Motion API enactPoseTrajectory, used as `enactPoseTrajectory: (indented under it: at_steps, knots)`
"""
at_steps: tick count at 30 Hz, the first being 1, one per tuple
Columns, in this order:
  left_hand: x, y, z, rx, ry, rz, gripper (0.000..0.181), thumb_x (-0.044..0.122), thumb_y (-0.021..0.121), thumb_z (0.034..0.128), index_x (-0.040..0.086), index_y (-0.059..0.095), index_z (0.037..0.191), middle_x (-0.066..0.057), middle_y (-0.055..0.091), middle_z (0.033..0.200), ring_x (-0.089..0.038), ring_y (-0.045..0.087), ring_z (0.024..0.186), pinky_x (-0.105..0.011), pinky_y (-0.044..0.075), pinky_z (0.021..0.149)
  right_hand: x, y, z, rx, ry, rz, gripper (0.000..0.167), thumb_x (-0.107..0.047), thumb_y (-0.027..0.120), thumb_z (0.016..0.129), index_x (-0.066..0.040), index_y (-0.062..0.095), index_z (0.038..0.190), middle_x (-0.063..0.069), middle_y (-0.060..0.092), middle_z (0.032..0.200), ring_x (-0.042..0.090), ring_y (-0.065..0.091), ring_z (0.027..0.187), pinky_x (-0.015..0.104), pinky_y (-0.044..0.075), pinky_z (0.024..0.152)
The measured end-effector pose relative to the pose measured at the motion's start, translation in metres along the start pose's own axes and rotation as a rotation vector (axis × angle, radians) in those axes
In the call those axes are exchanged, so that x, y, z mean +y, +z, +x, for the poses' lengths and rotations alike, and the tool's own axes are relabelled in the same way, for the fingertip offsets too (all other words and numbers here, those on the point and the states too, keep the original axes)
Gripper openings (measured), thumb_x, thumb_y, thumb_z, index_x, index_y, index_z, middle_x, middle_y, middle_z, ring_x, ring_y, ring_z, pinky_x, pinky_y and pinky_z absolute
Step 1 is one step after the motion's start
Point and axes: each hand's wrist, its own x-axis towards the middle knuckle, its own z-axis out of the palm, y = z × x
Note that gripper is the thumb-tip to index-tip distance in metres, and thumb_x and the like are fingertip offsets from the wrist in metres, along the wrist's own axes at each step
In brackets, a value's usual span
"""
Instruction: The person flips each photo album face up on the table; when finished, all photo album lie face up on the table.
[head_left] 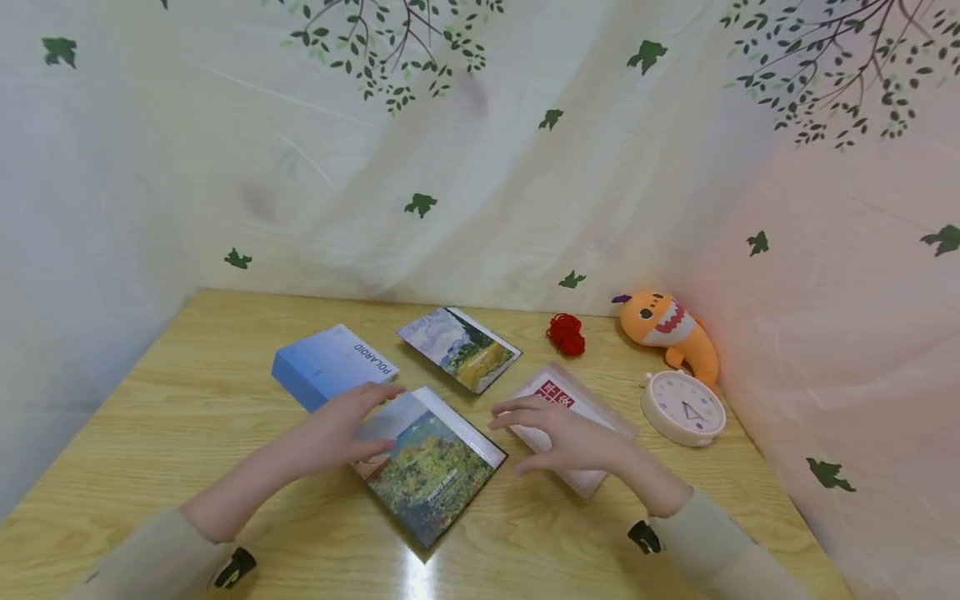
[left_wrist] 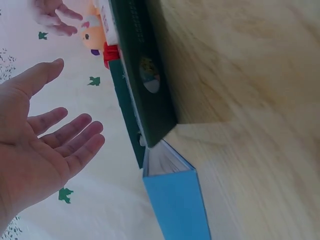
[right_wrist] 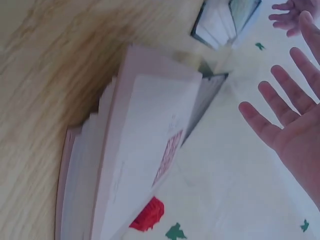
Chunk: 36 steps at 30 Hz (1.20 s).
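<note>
A photo album with a painted landscape cover lies slantwise on the table. My left hand is over its upper left side, fingers spread; in the left wrist view a gap shows between that hand and the album's dark green cover. To the right, my right hand is above a pale pink book with a red label. The right wrist view shows this hand with straight fingers, apart from the book, whose pages are slightly fanned. Neither hand holds anything.
Behind the left hand lies a blue Polaroid album. A second landscape-covered album lies farther back, near red yarn. At the right are an orange shark plush and a round clock. A printed cloth hangs behind the table.
</note>
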Motion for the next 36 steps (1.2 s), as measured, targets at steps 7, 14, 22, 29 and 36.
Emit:
enactPoseTrajectory:
  at_steps: [7,14,22,29,36]
  knots:
    - [0.016,-0.001,0.022,-0.019,0.022,0.024,0.069,0.026,0.071,0.0839,0.01,0.04,0.143,-0.013,0.045,0.142,-0.034,0.042,0.13,-0.05,0.038,0.104,0.016,-0.017,-0.019,0.118,0.01,-0.049,0.056,-0.034,0.077,0.077,-0.023,0.057,0.128,0.005,0.049,0.139,0.028,0.031,0.138,0.054,0.036,0.105]
    - [0.028,0.008,0.051,-0.082,0.003,-0.035,0.072,0.04,0.068,0.0854,0.022,0.035,0.147,-0.003,0.038,0.148,-0.024,0.035,0.136,-0.045,0.037,0.107,0.039,-0.033,-0.041,0.192,0.142,0.033,0.057,-0.024,0.077,0.079,-0.027,0.054,0.131,0.0,0.043,0.145,0.028,0.032,0.137,0.056,0.033,0.106]
    - [0.038,0.029,0.082,-0.161,0.096,-0.124,0.076,0.037,0.071,0.0836,0.014,0.034,0.146,-0.007,0.038,0.148,-0.026,0.033,0.137,-0.043,0.031,0.111,0.065,-0.042,-0.061,0.251,0.298,0.011,0.059,-0.029,0.076,0.08,-0.025,0.052,0.134,0.001,0.046,0.143,0.03,0.039,0.132,0.059,0.038,0.1]
    - [0.046,0.045,0.108,-0.243,0.16,-0.155,0.083,0.034,0.075,0.0803,0.012,0.032,0.147,-0.007,0.035,0.15,-0.026,0.03,0.139,-0.04,0.027,0.113,0.084,-0.04,-0.069,0.213,0.389,0.072,0.067,-0.03,0.077,0.079,-0.016,0.048,0.138,0.008,0.044,0.144,0.035,0.039,0.132,0.06,0.038,0.1]
    - [0.044,0.066,0.122,-0.359,0.181,-0.15,0.09,0.032,0.08,0.0753,0.008,0.031,0.147,-0.009,0.033,0.151,-0.026,0.03,0.139,-0.04,0.025,0.114,0.099,-0.034,-0.071,0.152,0.492,0.157,0.07,-0.032,0.076,0.08,-0.016,0.044,0.141,0.01,0.043,0.144,0.037,0.04,0.13,0.059,0.04,0.099]
